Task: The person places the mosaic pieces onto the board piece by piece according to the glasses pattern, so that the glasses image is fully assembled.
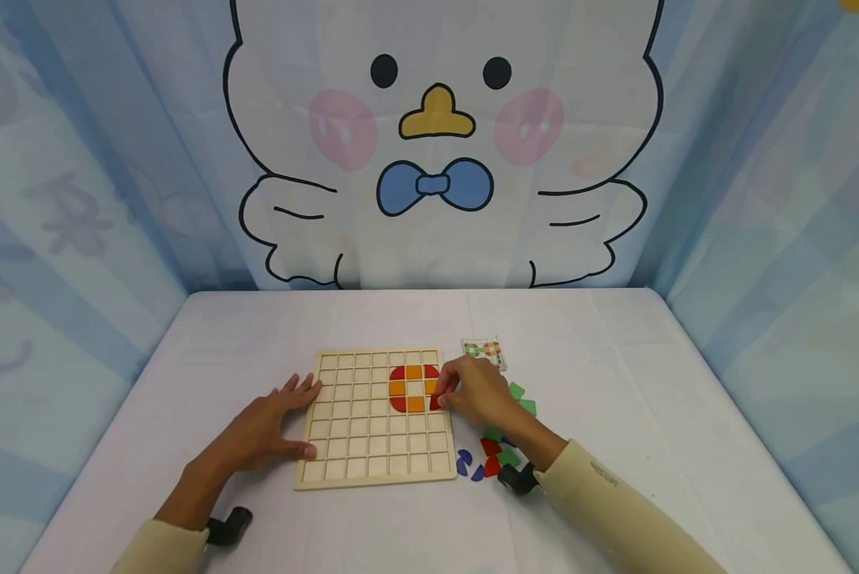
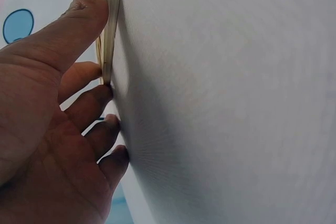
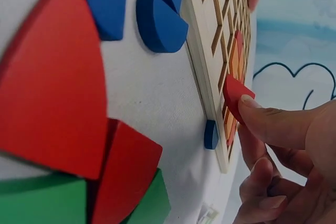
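A left hand (image 1: 268, 426), fingers spread, apparently steadies a wooden grid board (image 1: 358, 434) by its left edge; the right hand (image 1: 476, 391) pinches a red quarter-circle tile (image 3: 234, 97) over the board's right side, likely for precision.

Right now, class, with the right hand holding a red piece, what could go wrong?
The right hand pinches a tilted red piece, which might slip or seat crookedly. The right forearm, near loose red pieces, could nudge them. The left hand touches the wooden board at its edge; a push could shift it.
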Demonstrator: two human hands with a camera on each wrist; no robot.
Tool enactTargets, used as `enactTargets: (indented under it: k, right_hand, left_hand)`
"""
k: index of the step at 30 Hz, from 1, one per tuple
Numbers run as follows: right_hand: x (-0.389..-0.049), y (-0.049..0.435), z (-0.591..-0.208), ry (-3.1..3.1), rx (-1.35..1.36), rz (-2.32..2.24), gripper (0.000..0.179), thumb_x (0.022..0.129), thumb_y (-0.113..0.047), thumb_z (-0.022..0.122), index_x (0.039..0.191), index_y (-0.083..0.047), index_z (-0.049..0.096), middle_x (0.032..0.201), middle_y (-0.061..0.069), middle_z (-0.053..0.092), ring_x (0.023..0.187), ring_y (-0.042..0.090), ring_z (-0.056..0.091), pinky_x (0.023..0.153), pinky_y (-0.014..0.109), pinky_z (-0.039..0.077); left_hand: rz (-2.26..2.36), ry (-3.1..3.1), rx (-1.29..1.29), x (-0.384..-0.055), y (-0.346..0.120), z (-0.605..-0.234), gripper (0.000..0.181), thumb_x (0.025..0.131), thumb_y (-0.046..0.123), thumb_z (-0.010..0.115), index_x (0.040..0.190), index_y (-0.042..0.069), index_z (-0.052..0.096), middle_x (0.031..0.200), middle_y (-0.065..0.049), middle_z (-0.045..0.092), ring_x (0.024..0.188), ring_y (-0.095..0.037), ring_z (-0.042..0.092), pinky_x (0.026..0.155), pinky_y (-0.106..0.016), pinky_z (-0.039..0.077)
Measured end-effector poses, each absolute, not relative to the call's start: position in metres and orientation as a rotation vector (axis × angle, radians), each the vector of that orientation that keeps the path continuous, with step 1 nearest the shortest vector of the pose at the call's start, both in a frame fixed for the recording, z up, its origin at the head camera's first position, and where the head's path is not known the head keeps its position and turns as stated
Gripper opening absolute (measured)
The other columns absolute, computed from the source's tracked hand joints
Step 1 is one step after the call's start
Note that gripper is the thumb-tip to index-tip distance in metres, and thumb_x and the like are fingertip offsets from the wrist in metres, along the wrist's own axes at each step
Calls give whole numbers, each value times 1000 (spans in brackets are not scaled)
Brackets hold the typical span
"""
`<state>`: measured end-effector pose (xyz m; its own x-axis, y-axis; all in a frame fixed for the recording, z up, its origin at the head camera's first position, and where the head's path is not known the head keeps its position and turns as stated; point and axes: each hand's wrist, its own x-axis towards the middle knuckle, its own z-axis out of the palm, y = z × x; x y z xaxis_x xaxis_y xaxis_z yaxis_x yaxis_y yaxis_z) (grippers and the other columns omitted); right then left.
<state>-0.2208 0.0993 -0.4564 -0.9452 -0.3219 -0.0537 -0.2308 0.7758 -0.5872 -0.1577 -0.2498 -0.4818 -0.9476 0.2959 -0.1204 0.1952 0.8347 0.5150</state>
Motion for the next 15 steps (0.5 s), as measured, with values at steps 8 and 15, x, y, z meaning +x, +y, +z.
enactTargets:
  k: [8,15]
  right_hand:
    - [-228,93,-457,2773,-465,-870,17,89,-10,86,80,-17,73,76,-5,67,74,16,59,67,29,46]
    - [-229,88,-461,2799,-493,-826,19,89,-10,85,79,-17,72,74,-5,65,71,15,57,62,28,43]
  left_hand:
    - [737,2826,368,-157,-248,-481,113,73,48,94,165,13,38,173,-17,31,160,-50,25,123,-77,24]
    - [745,2824,365,-157,-249,-481,112,74,47,93,165,13,39,173,-16,31,161,-50,24,124,-77,24]
